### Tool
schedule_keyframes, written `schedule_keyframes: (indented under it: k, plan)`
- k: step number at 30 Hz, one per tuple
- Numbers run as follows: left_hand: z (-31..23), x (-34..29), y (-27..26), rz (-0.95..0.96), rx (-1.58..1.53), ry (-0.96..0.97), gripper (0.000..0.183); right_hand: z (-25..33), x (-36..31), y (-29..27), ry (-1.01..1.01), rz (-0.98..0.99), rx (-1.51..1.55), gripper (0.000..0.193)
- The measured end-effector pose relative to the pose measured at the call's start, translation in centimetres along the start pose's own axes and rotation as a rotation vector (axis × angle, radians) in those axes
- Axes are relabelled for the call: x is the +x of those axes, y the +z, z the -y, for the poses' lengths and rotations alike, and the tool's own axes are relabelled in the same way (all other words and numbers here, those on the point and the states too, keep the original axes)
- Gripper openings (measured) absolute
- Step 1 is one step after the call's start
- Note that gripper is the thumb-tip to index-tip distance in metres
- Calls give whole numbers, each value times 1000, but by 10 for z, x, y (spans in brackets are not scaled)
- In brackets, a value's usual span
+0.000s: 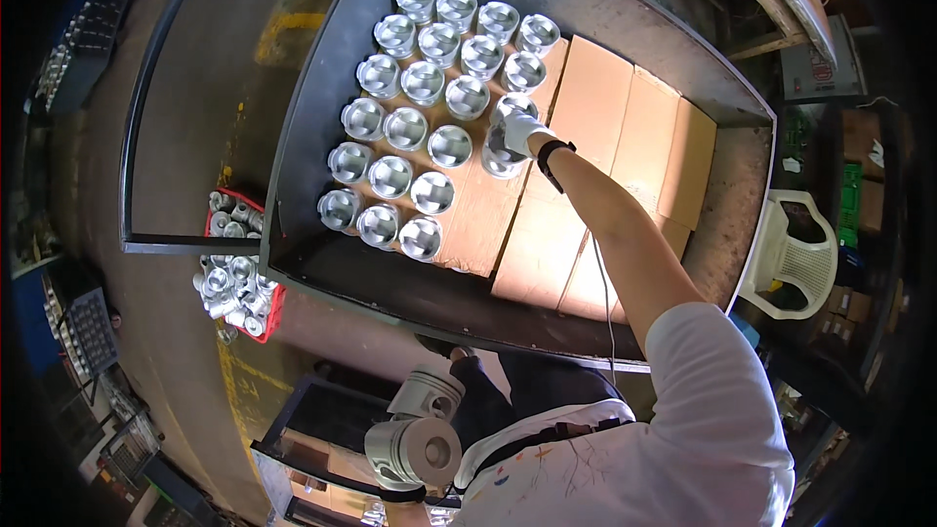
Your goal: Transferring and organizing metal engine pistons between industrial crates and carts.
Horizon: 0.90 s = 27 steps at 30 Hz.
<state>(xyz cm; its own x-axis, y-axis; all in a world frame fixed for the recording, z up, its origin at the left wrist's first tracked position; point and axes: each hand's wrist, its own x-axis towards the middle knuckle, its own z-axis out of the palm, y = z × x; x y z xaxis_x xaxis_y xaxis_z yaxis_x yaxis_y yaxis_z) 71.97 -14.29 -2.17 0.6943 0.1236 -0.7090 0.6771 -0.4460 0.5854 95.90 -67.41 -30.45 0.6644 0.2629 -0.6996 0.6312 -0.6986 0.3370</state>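
A far piston [502,161] is clasped by curled right fingers [519,128]; left fingers, hidden behind two near pistons [426,451], cannot be judged.

Swings wide open over the cardboard [590,78], right of the packed pistons [423,83], then runs into the right forearm [615,200], slanting across, with a cable [607,295] dangling just below. Tightens fast among the pistons: squeezes down to slim gaps, almost rim to rim in the far rows. Opens up again on the bare patch below the right hand [522,130]! Stops hard left at the side wall [330,88]; meets the near wall [468,310] before the held pair [420,449], outside.
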Motion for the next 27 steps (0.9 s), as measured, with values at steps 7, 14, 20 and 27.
schedule_keyframes:
  k: [7,14,20,27]
  plan:
    - [-8,6,-2,-14,26,-28,23,11,28,-5,169,-225,340,19]
    - [-12,6,-6,-5,23,-22,22,29,20,-23,611,-256,1147,23]
    - [-15,4,-15,11,13,-11,21,56,21,-21,708,-298,1138,21]
    - [-20,2,-22,34,11,-3,21,68,44,1,904,-373,1299,29]
